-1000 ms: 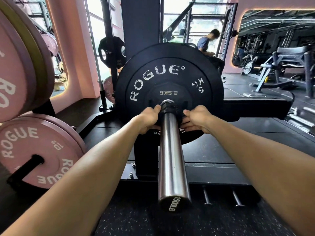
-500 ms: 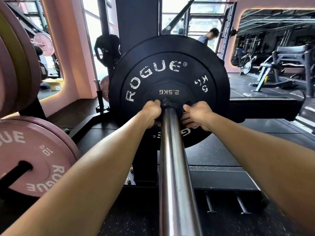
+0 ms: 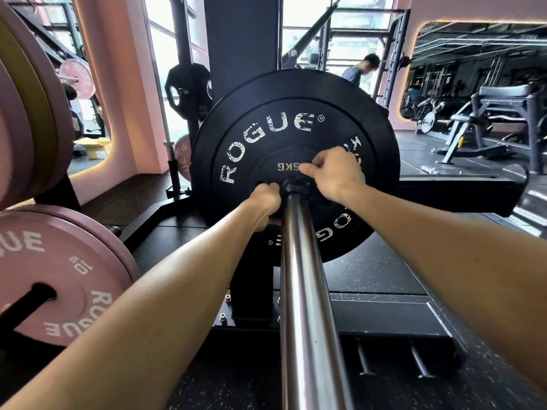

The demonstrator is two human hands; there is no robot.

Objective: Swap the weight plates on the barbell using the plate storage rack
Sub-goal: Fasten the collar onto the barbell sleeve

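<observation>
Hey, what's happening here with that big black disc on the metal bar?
A person is working at the loaded end of a barbell sleeve. Both hands are on the small 2.5 kg plate that sits against the large black Rogue plate: the left hand at its lower left, the right hand at its upper right. Both plates are on the bar. Pink plates hang on the storage rack to the left.

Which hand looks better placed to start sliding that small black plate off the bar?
Probably the right hand: its fingers already grip the small plate at its upper edge. The left hand sits lower, beside the bar.
</observation>
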